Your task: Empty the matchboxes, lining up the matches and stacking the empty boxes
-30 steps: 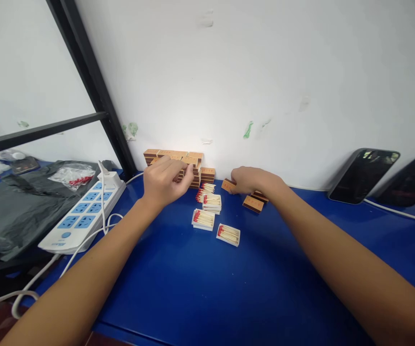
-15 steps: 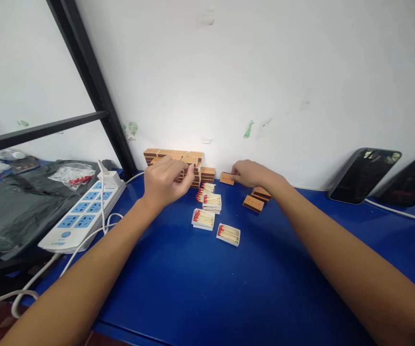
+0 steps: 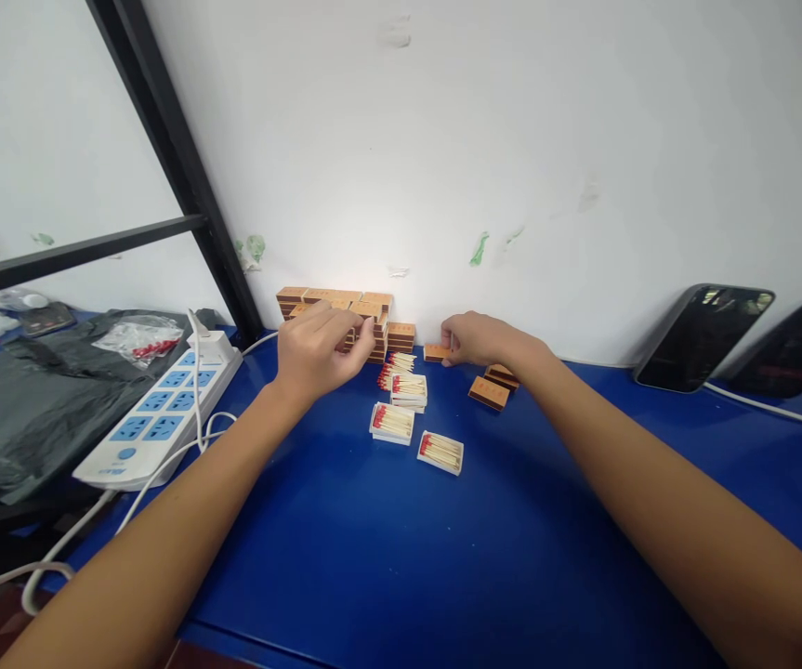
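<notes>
My right hand [image 3: 468, 338] pinches the end of an orange matchbox [image 3: 435, 353] lying near the wall. My left hand [image 3: 322, 346] is curled in front of the stack of matchboxes [image 3: 377, 305]; whether its fingertips hold anything is hidden. Beside the stack lie loose red-tipped matches [image 3: 395, 368]. White trays filled with matches sit nearer: one by the loose matches [image 3: 409, 391], another in front of it [image 3: 392, 423] and a third to the right [image 3: 440, 452]. Below my right wrist are a single matchbox [image 3: 489, 393] and a small pile of matchboxes [image 3: 502, 375].
A white power strip [image 3: 156, 404] with cables lies left on the blue table [image 3: 401, 567], next to a black metal frame [image 3: 195, 186]. Dark plastic [image 3: 38, 409] spreads beyond it. A black phone [image 3: 703, 337] leans on the wall at right.
The matchbox at my right hand has tipped from showing its broad orange face to lying flatter. My right fingers have shifted slightly left around it. My left hand has stayed in place.
</notes>
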Action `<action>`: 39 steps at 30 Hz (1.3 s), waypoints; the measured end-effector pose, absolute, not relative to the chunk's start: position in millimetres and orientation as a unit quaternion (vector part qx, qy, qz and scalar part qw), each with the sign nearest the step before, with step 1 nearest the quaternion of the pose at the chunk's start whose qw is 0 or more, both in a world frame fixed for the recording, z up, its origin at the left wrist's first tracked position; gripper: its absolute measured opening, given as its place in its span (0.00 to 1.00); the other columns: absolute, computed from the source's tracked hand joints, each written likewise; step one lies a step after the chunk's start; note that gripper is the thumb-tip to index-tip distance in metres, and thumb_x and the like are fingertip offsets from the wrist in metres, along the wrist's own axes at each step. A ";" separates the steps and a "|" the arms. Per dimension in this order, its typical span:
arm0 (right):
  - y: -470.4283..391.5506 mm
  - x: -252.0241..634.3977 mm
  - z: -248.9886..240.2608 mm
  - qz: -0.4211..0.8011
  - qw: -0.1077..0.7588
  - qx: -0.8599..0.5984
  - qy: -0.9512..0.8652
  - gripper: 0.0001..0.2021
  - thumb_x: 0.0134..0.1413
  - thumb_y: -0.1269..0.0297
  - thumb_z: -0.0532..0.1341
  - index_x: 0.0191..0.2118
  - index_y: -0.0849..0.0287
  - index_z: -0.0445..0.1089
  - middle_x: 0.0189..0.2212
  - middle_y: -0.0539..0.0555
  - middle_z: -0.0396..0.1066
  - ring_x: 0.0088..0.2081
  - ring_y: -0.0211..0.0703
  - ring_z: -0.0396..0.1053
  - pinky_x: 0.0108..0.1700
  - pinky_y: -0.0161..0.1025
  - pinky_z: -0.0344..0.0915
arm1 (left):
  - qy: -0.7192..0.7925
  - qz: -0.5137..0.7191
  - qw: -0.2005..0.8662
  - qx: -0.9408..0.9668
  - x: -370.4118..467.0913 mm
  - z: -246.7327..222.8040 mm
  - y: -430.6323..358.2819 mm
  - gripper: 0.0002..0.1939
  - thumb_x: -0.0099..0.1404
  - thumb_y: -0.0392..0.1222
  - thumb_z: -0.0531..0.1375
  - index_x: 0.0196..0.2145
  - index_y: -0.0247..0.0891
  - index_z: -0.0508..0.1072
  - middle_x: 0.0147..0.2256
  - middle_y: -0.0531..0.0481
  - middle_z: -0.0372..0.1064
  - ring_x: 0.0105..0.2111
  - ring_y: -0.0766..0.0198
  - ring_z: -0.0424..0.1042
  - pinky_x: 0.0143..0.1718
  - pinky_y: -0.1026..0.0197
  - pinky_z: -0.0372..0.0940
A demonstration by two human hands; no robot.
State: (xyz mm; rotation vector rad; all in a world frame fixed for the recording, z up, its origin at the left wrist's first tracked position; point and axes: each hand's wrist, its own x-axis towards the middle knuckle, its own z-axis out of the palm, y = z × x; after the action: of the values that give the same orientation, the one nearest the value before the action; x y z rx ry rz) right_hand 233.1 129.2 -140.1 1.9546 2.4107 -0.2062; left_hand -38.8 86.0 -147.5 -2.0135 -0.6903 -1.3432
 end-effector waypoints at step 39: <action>131.9 229.2 -157.9 0.050 -0.088 0.535 0.838 0.19 0.61 0.62 0.67 0.56 0.60 0.69 0.51 0.62 0.71 0.47 0.53 0.71 0.45 0.40 0.63 | -0.268 -0.501 0.316 -0.760 -39.8 -148.4 87.0 0.11 0.67 0.37 0.62 0.26 0.40 0.70 0.19 0.56 0.62 0.21 0.67 0.60 0.24 0.60 0.55</action>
State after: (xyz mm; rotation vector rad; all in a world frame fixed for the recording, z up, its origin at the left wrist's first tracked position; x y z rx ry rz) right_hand 229.2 131.9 -157.9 1.7835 2.7934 0.1670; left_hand -39.8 87.0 -148.4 -2.0006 -0.7060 -1.3187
